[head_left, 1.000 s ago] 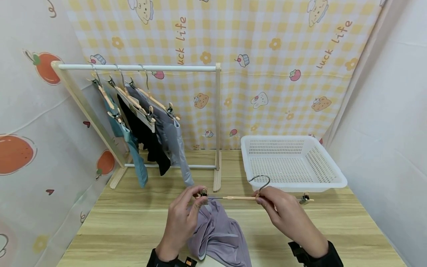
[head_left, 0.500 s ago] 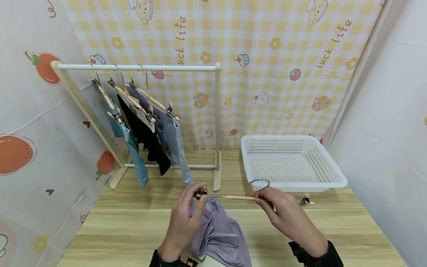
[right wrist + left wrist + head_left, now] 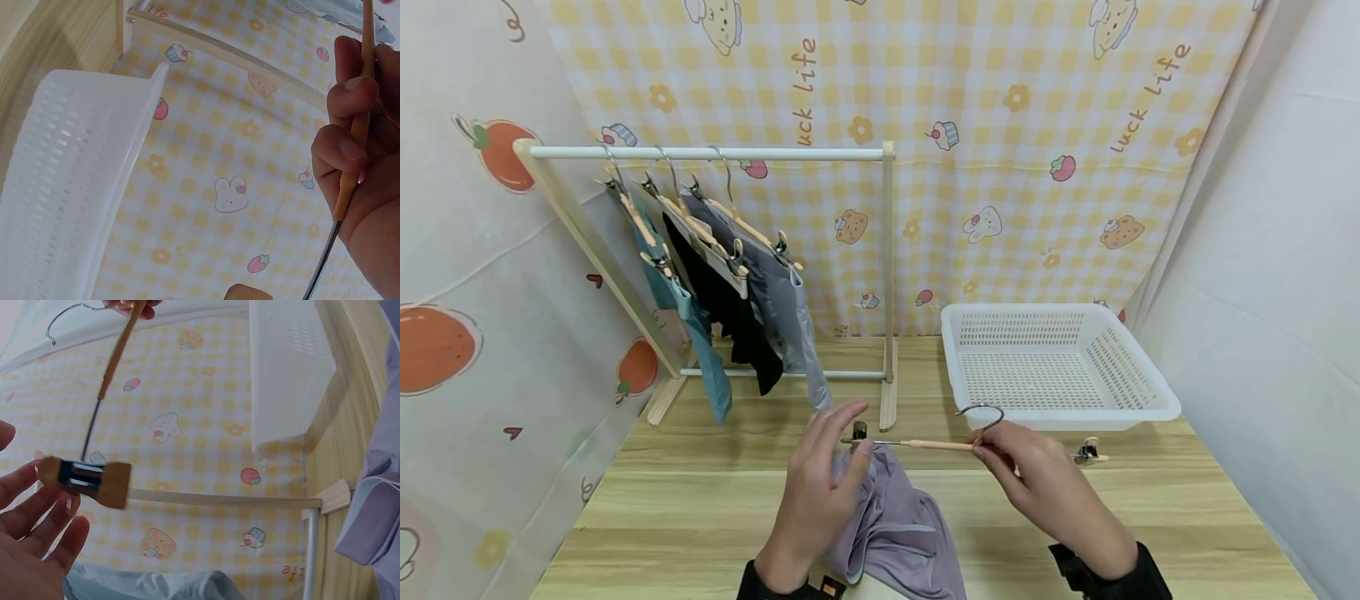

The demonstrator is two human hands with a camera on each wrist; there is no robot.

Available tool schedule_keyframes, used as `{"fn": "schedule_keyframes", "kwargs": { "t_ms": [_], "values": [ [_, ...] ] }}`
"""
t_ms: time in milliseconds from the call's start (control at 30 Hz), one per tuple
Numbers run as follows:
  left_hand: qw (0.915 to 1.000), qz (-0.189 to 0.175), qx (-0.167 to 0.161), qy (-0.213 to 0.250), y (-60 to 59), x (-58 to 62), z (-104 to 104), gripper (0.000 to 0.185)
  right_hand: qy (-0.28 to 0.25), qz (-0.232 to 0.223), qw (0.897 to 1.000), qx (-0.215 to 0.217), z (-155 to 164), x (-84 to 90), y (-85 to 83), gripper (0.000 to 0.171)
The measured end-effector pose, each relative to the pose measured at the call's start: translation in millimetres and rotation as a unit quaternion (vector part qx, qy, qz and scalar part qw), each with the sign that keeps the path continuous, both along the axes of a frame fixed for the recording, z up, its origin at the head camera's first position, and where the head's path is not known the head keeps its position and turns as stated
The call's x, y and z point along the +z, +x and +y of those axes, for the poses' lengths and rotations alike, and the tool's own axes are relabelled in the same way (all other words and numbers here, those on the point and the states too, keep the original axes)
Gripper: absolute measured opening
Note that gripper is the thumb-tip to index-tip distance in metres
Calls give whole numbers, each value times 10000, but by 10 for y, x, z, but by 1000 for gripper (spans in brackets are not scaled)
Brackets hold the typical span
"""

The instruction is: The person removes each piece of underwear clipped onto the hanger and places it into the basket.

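My right hand point(image 3: 1037, 483) grips the middle of a wooden clip hanger point(image 3: 936, 445), just below its metal hook point(image 3: 981, 408). In the right wrist view, the curled fingers point(image 3: 350, 150) wrap the wooden bar. The hanger is held level above the table. My left hand point(image 3: 812, 496) is spread beside the hanger's left clip point(image 3: 859, 432), thumb and fingers apart. The left wrist view shows that clip point(image 3: 87, 481) close in front of the fingertips. The other clip point(image 3: 1088, 450) sticks out past my right hand. Under the hanger lies a crumpled mauve garment point(image 3: 898, 533).
A rack point(image 3: 715, 153) at the back left bears several hanging garments: blue point(image 3: 703, 358), black point(image 3: 730, 308) and grey point(image 3: 790, 308). A white perforated basket point(image 3: 951, 367) stands at the back right, just behind my right hand. The tabletop point(image 3: 700, 517) is wood-patterned.
My left fingers and thumb pinched the left clip a second ago; they have since spread and let go of it. The hanger tilted slightly. My right hand has kept its grip.
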State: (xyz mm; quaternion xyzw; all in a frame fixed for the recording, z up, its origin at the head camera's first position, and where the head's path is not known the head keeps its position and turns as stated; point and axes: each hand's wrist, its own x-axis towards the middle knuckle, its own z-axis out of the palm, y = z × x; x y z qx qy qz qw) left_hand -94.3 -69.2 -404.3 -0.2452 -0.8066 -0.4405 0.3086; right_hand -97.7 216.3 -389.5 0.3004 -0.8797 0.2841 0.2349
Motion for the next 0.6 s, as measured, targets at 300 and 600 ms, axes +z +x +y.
{"fn": "schedule_keyframes", "kwargs": {
  "t_ms": [300, 600],
  "values": [
    [9951, 833, 22, -539, 54, 92, 151, 41, 10, -23, 10000, 70, -62, -36, 13, 23],
    [9800, 1518, 109, -1283, 97, 101, 325, 36, 33, -22, 9996, 275, -124, -88, 4, 5]
  ]
}}
